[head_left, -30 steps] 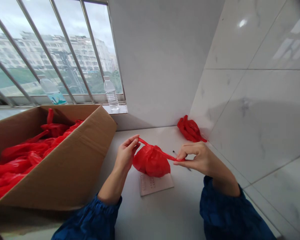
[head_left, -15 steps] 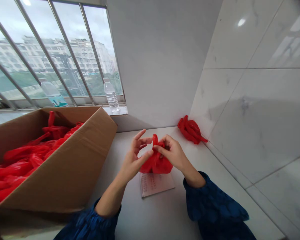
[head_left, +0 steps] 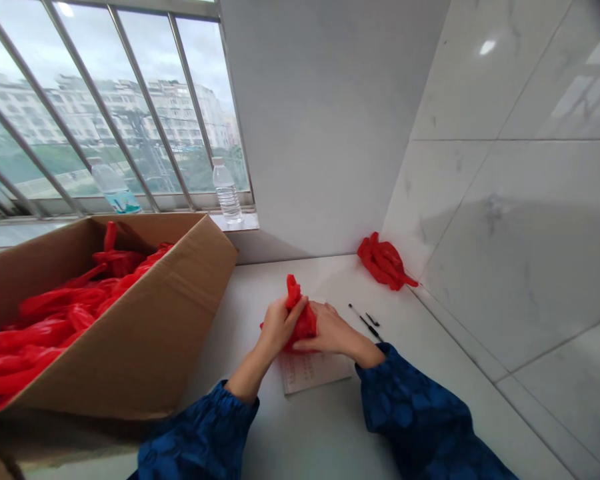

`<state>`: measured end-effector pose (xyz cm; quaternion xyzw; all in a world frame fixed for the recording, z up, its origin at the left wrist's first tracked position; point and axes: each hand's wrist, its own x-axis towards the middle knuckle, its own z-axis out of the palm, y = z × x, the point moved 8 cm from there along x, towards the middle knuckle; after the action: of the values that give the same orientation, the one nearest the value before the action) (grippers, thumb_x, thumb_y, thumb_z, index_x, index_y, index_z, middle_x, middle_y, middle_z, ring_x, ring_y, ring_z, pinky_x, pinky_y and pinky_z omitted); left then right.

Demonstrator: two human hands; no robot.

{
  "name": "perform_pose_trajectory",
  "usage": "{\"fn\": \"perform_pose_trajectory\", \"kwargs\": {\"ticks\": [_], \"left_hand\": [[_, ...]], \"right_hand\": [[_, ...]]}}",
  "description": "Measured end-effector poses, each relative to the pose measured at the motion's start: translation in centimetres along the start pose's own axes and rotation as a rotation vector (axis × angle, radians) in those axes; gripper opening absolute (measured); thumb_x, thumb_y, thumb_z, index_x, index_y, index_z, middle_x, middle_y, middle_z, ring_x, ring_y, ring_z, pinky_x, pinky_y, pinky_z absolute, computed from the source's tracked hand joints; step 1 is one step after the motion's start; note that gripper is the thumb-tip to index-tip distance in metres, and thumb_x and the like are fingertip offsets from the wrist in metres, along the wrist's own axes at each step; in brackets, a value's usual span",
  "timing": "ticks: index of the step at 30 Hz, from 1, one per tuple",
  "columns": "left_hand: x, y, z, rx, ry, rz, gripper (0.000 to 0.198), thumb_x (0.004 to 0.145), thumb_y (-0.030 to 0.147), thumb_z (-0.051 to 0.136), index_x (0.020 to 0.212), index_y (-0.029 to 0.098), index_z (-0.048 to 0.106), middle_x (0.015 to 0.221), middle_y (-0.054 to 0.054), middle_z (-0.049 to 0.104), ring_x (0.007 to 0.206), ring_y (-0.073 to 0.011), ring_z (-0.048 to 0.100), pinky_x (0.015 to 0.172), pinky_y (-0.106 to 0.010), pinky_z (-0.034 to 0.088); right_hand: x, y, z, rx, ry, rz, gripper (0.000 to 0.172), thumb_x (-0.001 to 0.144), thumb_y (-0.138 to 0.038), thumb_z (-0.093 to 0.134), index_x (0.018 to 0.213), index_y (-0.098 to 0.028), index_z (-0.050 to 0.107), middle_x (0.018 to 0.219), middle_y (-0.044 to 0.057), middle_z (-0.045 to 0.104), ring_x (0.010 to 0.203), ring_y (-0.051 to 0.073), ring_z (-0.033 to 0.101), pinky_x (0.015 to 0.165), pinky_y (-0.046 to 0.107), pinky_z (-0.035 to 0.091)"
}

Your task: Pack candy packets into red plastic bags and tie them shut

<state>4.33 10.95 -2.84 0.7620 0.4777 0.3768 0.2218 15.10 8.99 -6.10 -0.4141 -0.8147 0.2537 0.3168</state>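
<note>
My left hand [head_left: 277, 325] is closed round the gathered neck of a red plastic bag [head_left: 306, 325], and the bag's twisted top sticks up past the thumb. On the bag's right side my right hand [head_left: 329, 328] grips the body, thumb low in front and fingers behind it. What the bag contains cannot be seen. Partly under the bag and hands lies a thin pale notebook [head_left: 317, 373] with writing on its page.
A cardboard box [head_left: 145, 340] piled with red plastic bags [head_left: 60, 307] stands at the left. Another red bag [head_left: 384, 261] lies in the corner by the tiled wall. A black pen [head_left: 370, 328] and its cap [head_left: 373, 319] rest right of the notebook. Clear bottles [head_left: 227, 193] stand on the windowsill.
My left hand has gone from spread fingers to a grip on the bag's neck. My right hand has moved from the bag's top down to its side, and the pen has come into sight.
</note>
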Motion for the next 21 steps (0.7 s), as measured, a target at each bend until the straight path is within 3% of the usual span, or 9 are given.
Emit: {"fn": "perform_pose_trajectory", "kwargs": {"ticks": [3, 5, 11, 15, 17, 21], "left_hand": [[-0.4, -1.8, 0.8, 0.122, -0.031, 0.029, 0.035, 0.095, 0.049, 0.051, 0.092, 0.019, 0.067, 0.096, -0.009, 0.068, 0.097, -0.0267, 0.059, 0.092, -0.039, 0.043], [-0.8, -3.0, 1.7, 0.171, -0.087, 0.035, 0.036, 0.097, 0.047, 0.046, 0.105, 0.02, 0.068, 0.112, -0.011, 0.069, 0.109, -0.0277, 0.059, 0.1, -0.042, 0.041], [-2.3, -5.1, 3.9, 0.273, -0.215, 0.04, 0.045, 0.103, 0.045, 0.035, 0.123, 0.018, 0.065, 0.13, -0.013, 0.066, 0.129, -0.0272, 0.053, 0.114, -0.044, 0.032], [-3.0, -4.8, 4.1, 0.346, -0.216, 0.032, 0.045, 0.103, 0.042, 0.034, 0.122, 0.017, 0.066, 0.13, -0.015, 0.066, 0.13, -0.0301, 0.052, 0.113, -0.048, 0.032], [-3.6, -4.1, 3.7, 0.377, -0.205, 0.025, 0.045, 0.103, 0.042, 0.033, 0.12, 0.017, 0.066, 0.127, -0.016, 0.066, 0.128, -0.0318, 0.053, 0.111, -0.051, 0.034], [-5.1, -1.4, 2.3, 0.392, -0.224, 0.084, 0.041, 0.099, 0.05, 0.045, 0.119, 0.022, 0.067, 0.123, -0.013, 0.068, 0.12, -0.0315, 0.058, 0.11, -0.051, 0.033]], "right_hand": [[0.3, 0.5, 1.7, 0.007, -0.019, -0.016, 0.046, 0.081, -0.038, 0.079, 0.119, -0.019, 0.063, 0.12, 0.012, 0.065, 0.114, 0.032, 0.06, 0.102, 0.05, 0.043], [0.1, 0.5, 2.2, 0.025, -0.052, -0.047, 0.04, 0.083, -0.038, 0.076, 0.116, -0.019, 0.065, 0.119, 0.01, 0.066, 0.112, 0.03, 0.061, 0.1, 0.044, 0.046], [-1.1, 0.4, 3.1, 0.058, -0.102, -0.099, 0.067, 0.075, -0.044, 0.083, 0.133, -0.02, 0.059, 0.131, 0.012, 0.061, 0.122, 0.031, 0.056, 0.108, 0.042, 0.042], [-2.1, 1.1, 4.1, 0.042, -0.065, -0.068, 0.084, 0.069, -0.051, 0.085, 0.14, -0.018, 0.052, 0.136, 0.016, 0.057, 0.127, 0.034, 0.051, 0.111, 0.047, 0.038], [-2.6, 1.3, 4.4, 0.021, -0.047, -0.073, 0.085, 0.067, -0.053, 0.085, 0.137, -0.017, 0.054, 0.134, 0.016, 0.059, 0.124, 0.034, 0.054, 0.109, 0.047, 0.04], [-3.3, 2.0, 3.2, 0.004, -0.009, -0.026, 0.05, 0.071, -0.05, 0.082, 0.107, -0.018, 0.069, 0.107, 0.011, 0.072, 0.1, 0.031, 0.065, 0.09, 0.043, 0.05]]}}
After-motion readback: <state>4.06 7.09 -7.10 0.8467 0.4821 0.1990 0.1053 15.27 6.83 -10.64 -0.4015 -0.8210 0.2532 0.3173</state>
